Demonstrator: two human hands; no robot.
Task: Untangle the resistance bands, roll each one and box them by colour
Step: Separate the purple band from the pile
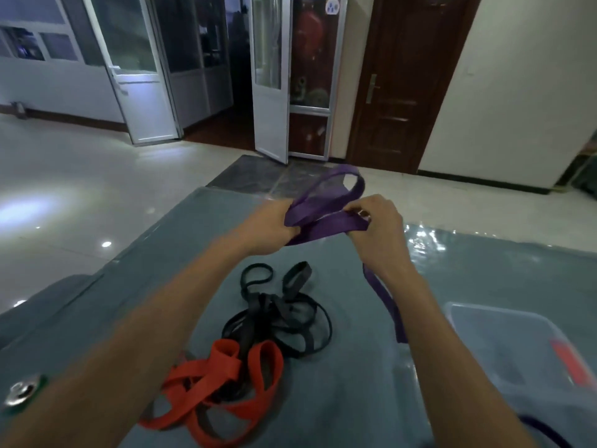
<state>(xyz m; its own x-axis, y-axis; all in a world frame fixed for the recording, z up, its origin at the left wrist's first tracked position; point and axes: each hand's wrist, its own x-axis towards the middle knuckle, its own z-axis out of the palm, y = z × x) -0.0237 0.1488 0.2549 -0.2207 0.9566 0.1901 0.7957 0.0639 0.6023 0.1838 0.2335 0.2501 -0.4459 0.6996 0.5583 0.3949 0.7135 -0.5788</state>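
Gripping purple band (326,221) with left hand (268,227) and right hand (378,227), close together above black tangle (277,315); seemingly rolling, calling next for tight winding.

Purple band (326,218) looped, held aloft, black bands (281,315) and red bands (223,383) tangled below

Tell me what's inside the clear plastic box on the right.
Inside the clear plastic box, one flat red strip shows near the right side, likely a band. The right forearm covers the box's near-left corner and the frame cuts off its right end, so those parts are hidden.
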